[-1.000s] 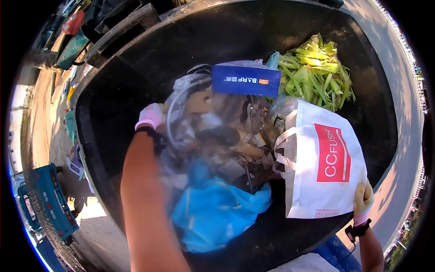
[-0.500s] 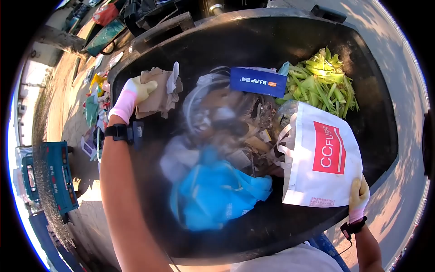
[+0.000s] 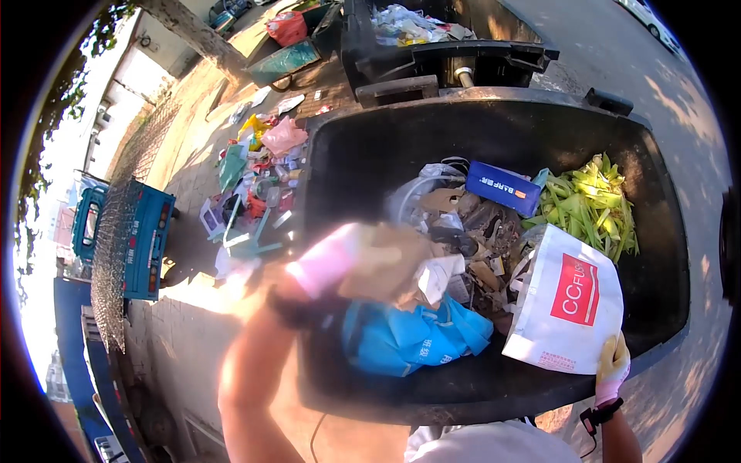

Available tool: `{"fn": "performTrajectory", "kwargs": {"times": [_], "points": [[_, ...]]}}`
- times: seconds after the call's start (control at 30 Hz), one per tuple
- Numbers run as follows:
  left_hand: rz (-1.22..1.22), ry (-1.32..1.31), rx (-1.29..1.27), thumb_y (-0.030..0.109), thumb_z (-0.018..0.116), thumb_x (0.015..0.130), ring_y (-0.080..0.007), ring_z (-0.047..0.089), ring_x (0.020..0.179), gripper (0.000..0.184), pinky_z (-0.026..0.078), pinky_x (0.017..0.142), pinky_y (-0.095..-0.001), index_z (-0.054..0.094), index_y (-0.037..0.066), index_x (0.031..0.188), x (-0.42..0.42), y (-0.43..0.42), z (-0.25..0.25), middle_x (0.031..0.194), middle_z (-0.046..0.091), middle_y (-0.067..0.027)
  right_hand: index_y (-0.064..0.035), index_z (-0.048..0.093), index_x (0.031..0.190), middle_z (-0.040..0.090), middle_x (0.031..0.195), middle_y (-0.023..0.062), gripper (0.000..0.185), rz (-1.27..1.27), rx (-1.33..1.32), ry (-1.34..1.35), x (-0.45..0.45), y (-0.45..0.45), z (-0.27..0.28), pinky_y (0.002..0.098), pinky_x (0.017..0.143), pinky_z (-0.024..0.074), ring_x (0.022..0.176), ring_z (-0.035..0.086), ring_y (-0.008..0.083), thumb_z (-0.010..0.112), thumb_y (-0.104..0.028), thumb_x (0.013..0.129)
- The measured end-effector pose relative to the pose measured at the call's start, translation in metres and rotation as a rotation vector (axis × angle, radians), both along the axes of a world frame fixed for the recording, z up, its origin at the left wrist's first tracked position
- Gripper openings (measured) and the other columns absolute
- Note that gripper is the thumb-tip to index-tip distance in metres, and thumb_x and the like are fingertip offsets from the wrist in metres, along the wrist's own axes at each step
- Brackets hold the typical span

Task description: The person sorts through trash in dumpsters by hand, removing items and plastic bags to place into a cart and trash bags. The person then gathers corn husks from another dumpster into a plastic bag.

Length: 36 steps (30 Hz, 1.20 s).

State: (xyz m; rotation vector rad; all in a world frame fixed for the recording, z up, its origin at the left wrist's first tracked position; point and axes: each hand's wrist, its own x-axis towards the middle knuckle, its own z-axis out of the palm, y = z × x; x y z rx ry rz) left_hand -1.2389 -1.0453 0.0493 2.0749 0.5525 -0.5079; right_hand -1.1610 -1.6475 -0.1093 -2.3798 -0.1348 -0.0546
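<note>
My left hand (image 3: 340,255), in a pale glove with a pink cuff and smeared by motion, grips a torn piece of brown cardboard (image 3: 392,266). A crumpled white paper (image 3: 438,278) shows at the cardboard's right end. Below it lies a bright blue bag (image 3: 432,339) inside the black bin. My right hand (image 3: 613,361), gloved alike, is closed on the lower right corner of a white carrier bag (image 3: 532,324) with a red printed panel. Between the two hands lies mixed waste (image 3: 486,239), partly covered by the carrier bag.
A blue printed box (image 3: 503,188) and green corn husks (image 3: 590,204) lie toward the far side of the black bin (image 3: 370,147). Another bin (image 3: 494,58) stands beyond. Loose rubbish (image 3: 262,177) covers the ground at left, near a teal truck (image 3: 143,239).
My left hand has swung in from the bin's left edge toward the blue bag, still carrying the cardboard. My right hand keeps its hold. The view has turned left, showing more ground rubbish.
</note>
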Motion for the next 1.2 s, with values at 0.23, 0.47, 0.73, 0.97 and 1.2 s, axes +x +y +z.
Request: {"fn": "performTrajectory", "kwargs": {"times": [0.23, 0.47, 0.73, 0.97, 1.2], "points": [[0.811, -0.376, 1.383, 0.073, 0.070, 0.088, -0.0422, 0.049, 0.145, 0.108, 0.044, 0.116, -0.0488, 0.040, -0.002, 0.160, -0.020, 0.264, 0.060, 0.157, 0.048, -0.0291, 0.0014, 0.070, 0.126, 0.075, 0.095, 0.0128, 0.031, -0.018, 0.012, 0.041, 0.007, -0.001, 0.010, 0.0357, 0.075, 0.0528, 0.082, 0.066, 0.0194, 0.060, -0.021, 0.107], [-0.028, -0.757, 1.080, 0.024, 0.074, 0.093, -0.0444, 0.057, 0.134, 0.061, 0.046, 0.113, -0.0480, 0.057, -0.002, 0.145, 0.030, 0.004, -0.039, 0.148, 0.058, -0.0269, 0.0038, 0.069, 0.134, 0.074, 0.115, 0.0011, 0.036, -0.021, 0.436, 0.247, 0.054, 0.004, 0.041, 0.0246, 0.088, 0.0530, 0.101, 0.063, 0.0064, 0.068, -0.018, 0.105], [-0.242, -0.585, 0.691, 0.031, 0.074, 0.090, -0.0462, 0.052, 0.142, 0.069, 0.041, 0.119, -0.0508, 0.054, 0.001, 0.149, 0.067, -0.162, -0.161, 0.153, 0.055, -0.0260, 0.0042, 0.069, 0.134, 0.074, 0.115, 0.0002, 0.038, 0.224, 0.543, 0.675, 0.110, 0.008, 0.056, 0.0258, 0.090, 0.0540, 0.101, 0.065, 0.0073, 0.067, -0.022, 0.106], [-0.167, -0.600, 0.937, 0.028, 0.078, 0.087, -0.0358, 0.049, 0.145, 0.070, 0.039, 0.118, -0.0497, 0.054, 0.001, 0.148, 0.136, -0.139, -0.186, 0.155, 0.054, -0.0177, -0.0069, 0.073, 0.116, 0.074, 0.108, 0.0221, 0.044, 0.497, -0.238, 0.689, 0.110, 0.045, -0.010, 0.0484, 0.090, 0.0536, 0.104, 0.071, 0.0417, 0.053, -0.043, 0.101], [-0.682, -0.313, 1.276, 0.053, 0.084, 0.082, -0.0389, 0.020, 0.160, 0.108, 0.016, 0.130, -0.0549, 0.029, 0.016, 0.168, 0.270, -0.195, -0.239, 0.174, 0.023, -0.0132, 0.0001, 0.054, 0.144, 0.069, 0.134, 0.0206, 0.057, 0.669, -0.370, 0.333, 0.063, 0.012, 0.033, 0.0475, 0.105, 0.0477, 0.116, 0.068, 0.0381, 0.058, -0.038, 0.102]]}}
